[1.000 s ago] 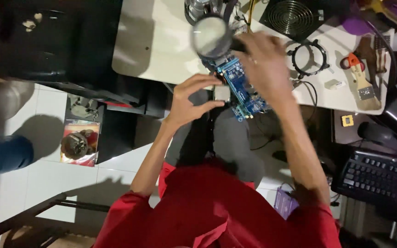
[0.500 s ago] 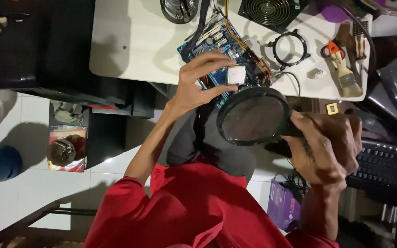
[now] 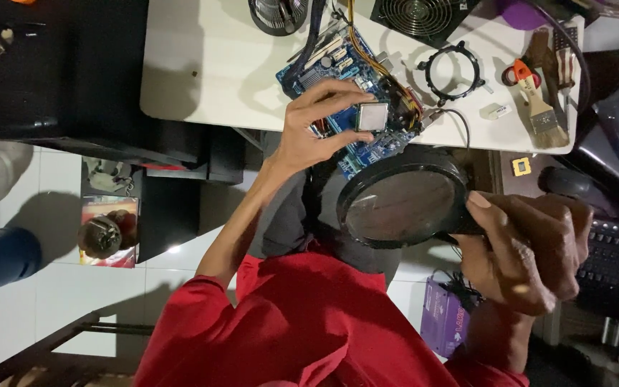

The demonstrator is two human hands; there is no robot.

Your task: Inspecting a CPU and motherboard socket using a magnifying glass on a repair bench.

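We see a small square silver processor chip (image 3: 372, 116) pinched flat-side up above the blue motherboard (image 3: 352, 79) near the table's (image 3: 202, 64) front edge; black round magnifying glass (image 3: 404, 204) held off-table, lens tilted.

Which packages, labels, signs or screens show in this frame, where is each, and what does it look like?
Purple box: on the floor by the person's right arm, rectangular, pale print on its side.
Red and yellow flat package: on the white floor tiles at left, square, a round grey part lying on it.
Small yellow square packet: on the dark surface below the table edge, at right.
No lit screens or signs in view.
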